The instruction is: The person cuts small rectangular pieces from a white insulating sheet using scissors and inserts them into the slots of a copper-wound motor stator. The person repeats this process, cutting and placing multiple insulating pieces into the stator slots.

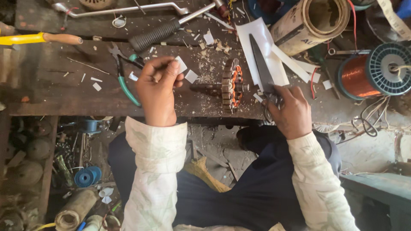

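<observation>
Left hand (157, 87) pinches small white paper slip (181, 65) for fitting; right hand (290, 109) grips dark steel scissors (262, 70) near wooden bench's (51, 92) front edge, beside copper-wound stator (231, 85).

Both hands (157, 87) (290, 110) forward, fingers curled

The right hand (292, 112) covers the scissors' (262, 68) handles. The yellow-handled tool (40, 38) and paper roll (310, 21) run past the picture's edges.
</observation>
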